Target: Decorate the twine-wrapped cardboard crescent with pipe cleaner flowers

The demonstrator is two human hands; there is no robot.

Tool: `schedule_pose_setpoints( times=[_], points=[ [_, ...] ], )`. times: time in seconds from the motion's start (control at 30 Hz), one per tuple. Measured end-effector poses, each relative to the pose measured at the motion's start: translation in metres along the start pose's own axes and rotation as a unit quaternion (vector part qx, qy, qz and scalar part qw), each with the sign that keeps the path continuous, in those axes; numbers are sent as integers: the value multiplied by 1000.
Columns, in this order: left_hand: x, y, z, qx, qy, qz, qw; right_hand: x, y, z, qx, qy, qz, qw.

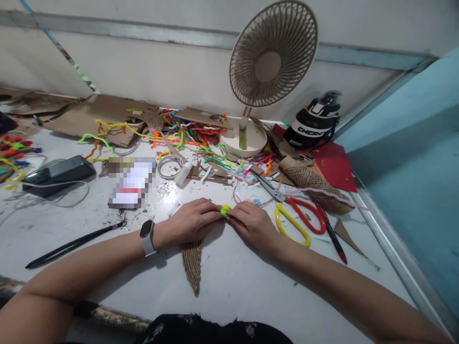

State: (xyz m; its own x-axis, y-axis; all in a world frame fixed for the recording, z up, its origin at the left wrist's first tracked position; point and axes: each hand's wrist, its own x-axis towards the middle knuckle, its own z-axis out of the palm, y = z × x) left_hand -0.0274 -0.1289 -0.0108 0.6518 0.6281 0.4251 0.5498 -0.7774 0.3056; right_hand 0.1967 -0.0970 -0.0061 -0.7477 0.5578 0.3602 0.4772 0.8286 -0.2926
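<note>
My left hand is closed over a crescent-shaped piece wrapped in brown twine, whose pointed end sticks out below the palm. Its fingertips meet those of my right hand at a small yellow and green pipe-cleaner flower. The right fingers are bent and pinch at the flower from the other side. Much of the twine-wrapped piece lies hidden under the hands. Just right of my right hand lie scissors with one red and one yellow handle.
Pipe cleaners and cardboard are heaped at the back beside a fan. A twine roll, pen and black bottle stand or lie right. Leftward are a phone, strap and black device.
</note>
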Motion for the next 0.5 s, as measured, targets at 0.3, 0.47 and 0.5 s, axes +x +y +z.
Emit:
schedule_pose_setpoints(
  times=[0.3,0.47,0.5],
  points=[
    [-3,-1,4,52,-9,19,998,1,-8,-4,-59,13,-85,995],
    [-3,1,2,63,11,4,998,3,-7,-7,-44,1,-52,998],
    [-3,1,1,58,14,1,998,4,-6,-8,-34,-4,-40,999]
  ],
)
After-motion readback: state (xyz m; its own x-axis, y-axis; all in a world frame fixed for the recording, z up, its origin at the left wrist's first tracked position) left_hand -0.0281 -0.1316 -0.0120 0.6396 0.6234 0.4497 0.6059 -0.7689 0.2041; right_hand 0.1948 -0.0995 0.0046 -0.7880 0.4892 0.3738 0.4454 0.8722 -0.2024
